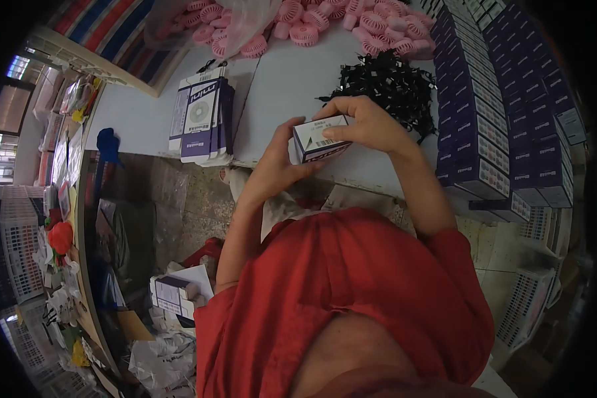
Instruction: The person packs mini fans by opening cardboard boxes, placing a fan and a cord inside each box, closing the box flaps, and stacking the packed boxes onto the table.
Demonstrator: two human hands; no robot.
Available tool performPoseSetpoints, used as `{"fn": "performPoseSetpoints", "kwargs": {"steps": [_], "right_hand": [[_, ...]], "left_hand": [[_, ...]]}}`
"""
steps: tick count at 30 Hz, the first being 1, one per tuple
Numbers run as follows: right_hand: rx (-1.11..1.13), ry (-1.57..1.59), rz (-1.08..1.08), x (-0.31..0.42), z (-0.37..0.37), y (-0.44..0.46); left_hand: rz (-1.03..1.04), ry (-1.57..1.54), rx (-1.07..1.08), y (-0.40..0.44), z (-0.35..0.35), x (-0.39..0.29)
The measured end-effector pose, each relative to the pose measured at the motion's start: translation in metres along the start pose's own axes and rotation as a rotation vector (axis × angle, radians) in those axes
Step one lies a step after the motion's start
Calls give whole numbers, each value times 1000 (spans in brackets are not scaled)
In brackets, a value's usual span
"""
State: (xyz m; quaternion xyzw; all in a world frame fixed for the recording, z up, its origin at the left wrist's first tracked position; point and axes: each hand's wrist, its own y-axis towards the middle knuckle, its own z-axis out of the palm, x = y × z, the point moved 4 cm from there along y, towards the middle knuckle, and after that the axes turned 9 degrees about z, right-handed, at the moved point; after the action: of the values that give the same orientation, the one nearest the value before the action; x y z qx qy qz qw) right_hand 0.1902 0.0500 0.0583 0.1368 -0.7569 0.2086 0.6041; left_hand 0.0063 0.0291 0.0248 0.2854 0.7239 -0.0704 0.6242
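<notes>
A small white and purple carton (310, 142) is held up just over the table's front edge, its white printed face turned upward. My left hand (278, 159) grips it from the left, fingers on the far side and thumb along the lower near side. Over the right end of the carton is my right hand (371, 126), thumb pressed on the white face and index finger bent across the far edge. What is inside the carton is hidden. To the left lies a stack of flattened mini fan cartons (201, 116). Beyond my right hand is a heap of black cables (388, 89).
Pink mini fans (305, 33) lie piled at the table's (272, 79) back, some in a clear plastic bag (172, 26). Stacked purple boxes (467, 126) wall off the right side. Below left, an open carton (172, 295) sits by crumpled plastic (159, 361).
</notes>
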Motion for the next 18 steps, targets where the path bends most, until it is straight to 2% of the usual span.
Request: {"fn": "performPoseSetpoints", "kwargs": {"steps": [1, 5, 7, 8, 9, 10, 11, 12, 14, 15, 17, 18], "right_hand": [[8, -190, -19, 3, -2, 1], [33, -342, -56, 22, -7, -1], [-16, 173, -98, 33, -15, -7], [-39, 191, -95, 31, -23, -6], [-35, 186, -100, 31, -19, -4], [-153, 309, -62, 27, -17, -2], [-270, 430, -25, 20, -17, -1], [-266, 424, -34, 9, -13, 4], [-67, 654, 50, -27, 1, 20], [-68, 640, 71, -40, 2, 27], [-25, 518, 71, -38, 0, 28], [2, 407, 73, -38, -3, 30]], "left_hand": [[-81, 56, 83, -2, 2, 6], [-141, -18, 70, -1, -1, -6], [-35, 123, -10, 2, -12, -19], [-31, 124, -17, 4, -12, -18], [156, 247, -125, 7, -14, -22], [344, 369, -232, 8, -15, -27], [351, 373, -237, 10, -13, -24], [358, 395, -255, 11, -10, -22], [328, 413, -229, 12, -6, -11], [332, 419, -244, 10, -10, 7], [292, -178, -281, 8, -22, 46], [-1, -565, -463, 4, -21, 37]]}}
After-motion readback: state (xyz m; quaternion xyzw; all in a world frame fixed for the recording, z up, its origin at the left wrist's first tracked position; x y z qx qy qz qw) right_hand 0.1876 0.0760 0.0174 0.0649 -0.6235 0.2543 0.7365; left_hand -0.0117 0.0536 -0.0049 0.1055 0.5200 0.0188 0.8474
